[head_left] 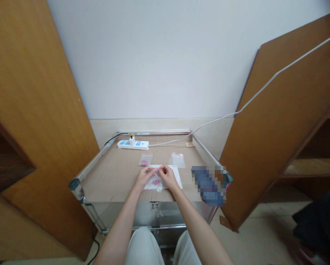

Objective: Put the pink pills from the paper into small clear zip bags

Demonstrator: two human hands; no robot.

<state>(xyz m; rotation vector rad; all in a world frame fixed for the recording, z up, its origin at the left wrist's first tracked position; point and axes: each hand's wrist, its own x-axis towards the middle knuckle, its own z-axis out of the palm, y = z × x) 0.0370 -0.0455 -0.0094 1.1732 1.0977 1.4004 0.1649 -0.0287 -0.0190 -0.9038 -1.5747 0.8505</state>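
My left hand (143, 179) and my right hand (167, 175) are close together over a white sheet (177, 176). Fingers of both pinch the upper edge of a small clear zip bag (157, 176), where a thin red line runs between them. Small pink pieces (156, 182) show just below my fingertips; I cannot tell whether they lie inside the bag or under it. Beyond my left hand lies another zip bag (145, 160) with pink pieces at its bottom. Past my right hand rest clear bags (177, 160) with a reddish strip along the top.
A white power strip (133, 144) with a plug sits at the back left of the cardboard-covered cart top (106, 176). Its white cable (214, 120) runs off to the right. A blurred dark object (208, 186) lies at the right. Metal rails (209, 154) edge the cart; wooden panels flank it.
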